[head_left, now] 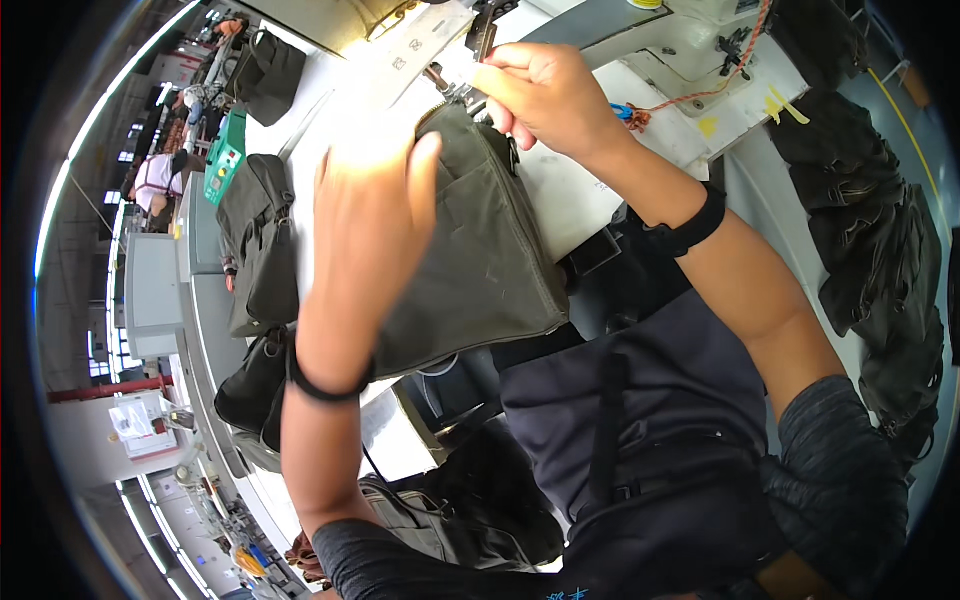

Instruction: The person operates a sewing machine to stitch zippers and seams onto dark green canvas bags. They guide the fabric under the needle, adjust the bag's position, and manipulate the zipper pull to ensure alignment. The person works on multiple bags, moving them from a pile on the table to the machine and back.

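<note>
1. Head view, left hand (375,210): back up, thumb spread off the rest. Fingers are washed out by glare, so can't tell if they grip or lie loose. Can't tell about contact with the bag either.
2. Head view, right hand (548,92): fingers curled, thumb side toward the small metal sewing-machine foot assembly (450,88), just left of the fingertips. Can't tell what, if anything, is pinched.
3. Olive-green fabric bag with zippered edge (480,240): top edge just below the right fingers, body running down toward the wearer, between and below both hands. Left hand overlaps its left side in view.
4. White desk (575,195): below and right of the right fingers, bag partly on it.
5. Blue tool on an orange cord (624,112): right of the right fingers, near that wrist, not touching the fingers.
6. Dark olive bag with straps (258,245): left of the left fingers, apart. Green box with buttons (226,155): farther left of them.
7. Pile of dark olive fabric pieces (860,220): far right of the right fingers, well apart.
</note>
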Tool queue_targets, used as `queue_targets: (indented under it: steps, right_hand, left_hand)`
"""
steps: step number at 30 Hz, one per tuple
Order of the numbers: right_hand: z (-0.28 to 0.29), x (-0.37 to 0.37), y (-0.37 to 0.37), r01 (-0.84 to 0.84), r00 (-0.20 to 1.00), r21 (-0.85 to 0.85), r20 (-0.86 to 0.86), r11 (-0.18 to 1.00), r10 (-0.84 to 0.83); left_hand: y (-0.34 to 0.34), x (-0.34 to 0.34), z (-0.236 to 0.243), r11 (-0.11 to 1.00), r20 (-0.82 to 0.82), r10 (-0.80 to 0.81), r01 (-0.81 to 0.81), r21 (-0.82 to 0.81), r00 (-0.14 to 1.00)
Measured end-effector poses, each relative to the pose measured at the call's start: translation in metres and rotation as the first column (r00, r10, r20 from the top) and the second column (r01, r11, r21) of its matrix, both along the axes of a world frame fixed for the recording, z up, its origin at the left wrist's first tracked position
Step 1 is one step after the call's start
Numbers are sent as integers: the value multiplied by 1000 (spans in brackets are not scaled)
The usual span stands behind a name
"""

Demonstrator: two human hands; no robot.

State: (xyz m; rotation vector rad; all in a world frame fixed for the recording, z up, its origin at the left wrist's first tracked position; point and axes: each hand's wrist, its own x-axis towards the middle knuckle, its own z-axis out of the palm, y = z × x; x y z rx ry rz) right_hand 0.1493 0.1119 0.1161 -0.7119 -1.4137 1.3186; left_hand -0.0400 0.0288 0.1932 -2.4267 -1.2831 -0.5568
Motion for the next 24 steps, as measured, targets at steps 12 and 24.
queue_targets:
  steps: [12, 24]
  right_hand:
    - [-59, 14, -31, -130, 987, -2, 94, 991, 130]
    - [-28, 22, -22, -242, 969, -255, -115, 936, 219]
  left_hand:
    - [60, -38, -40, 556, 671, 488, 394, -732, 558]
    - [62, -37, -48, 633, 706, 468, 356, -687, 531]
